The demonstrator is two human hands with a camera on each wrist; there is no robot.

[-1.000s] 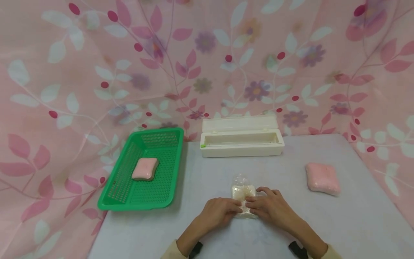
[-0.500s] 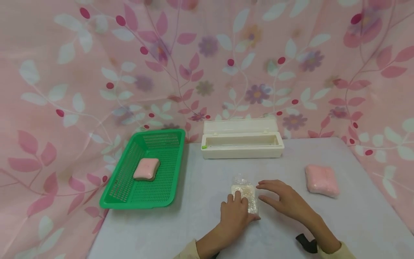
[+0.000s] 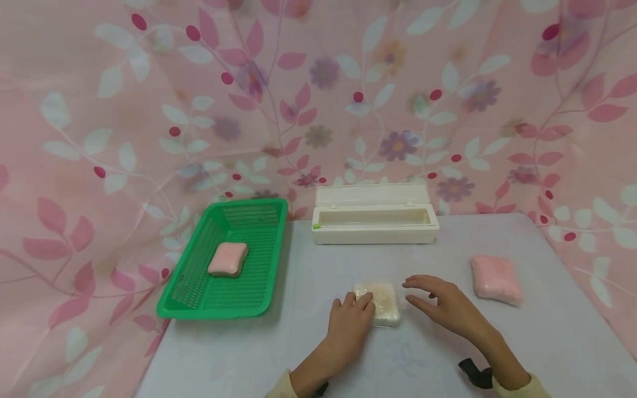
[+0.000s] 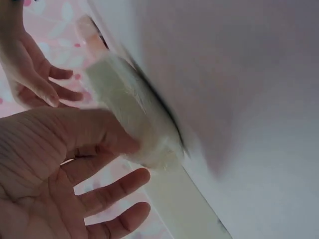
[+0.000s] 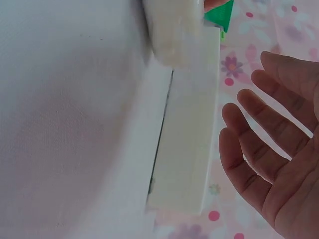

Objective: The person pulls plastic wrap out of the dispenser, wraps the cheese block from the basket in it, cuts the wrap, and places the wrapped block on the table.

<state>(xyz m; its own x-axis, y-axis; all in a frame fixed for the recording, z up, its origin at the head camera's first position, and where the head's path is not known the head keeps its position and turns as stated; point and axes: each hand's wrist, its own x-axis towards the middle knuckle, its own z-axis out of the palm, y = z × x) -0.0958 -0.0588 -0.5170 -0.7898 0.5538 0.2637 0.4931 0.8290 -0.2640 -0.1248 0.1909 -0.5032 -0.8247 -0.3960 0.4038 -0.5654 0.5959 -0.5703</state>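
A cream-coloured square block [image 3: 382, 303] wrapped in clear plastic film lies on the table in front of the person. My left hand [image 3: 349, 326] is at the block's left side. In the left wrist view, the thumb and index finger of this left hand [image 4: 65, 154] pinch the wrapped block [image 4: 134, 109] at its near end. Just right of the block, my right hand [image 3: 445, 304] hovers with relaxed fingers, apart from it. The right wrist view shows that right hand [image 5: 274, 144] holding nothing, its fingers spread and slightly bent.
Behind the block stands a long white film dispenser box [image 3: 375, 235] with its lid raised and a green slider at its left. A green basket [image 3: 271, 265] on the left holds a pink square block [image 3: 228, 258]. Another pink block [image 3: 496, 279] lies at right.
The left hand has moved from on top of the wrapped block to its left side. The block has turned, and the film sticking out beyond it no longer shows. The right hand has barely moved.
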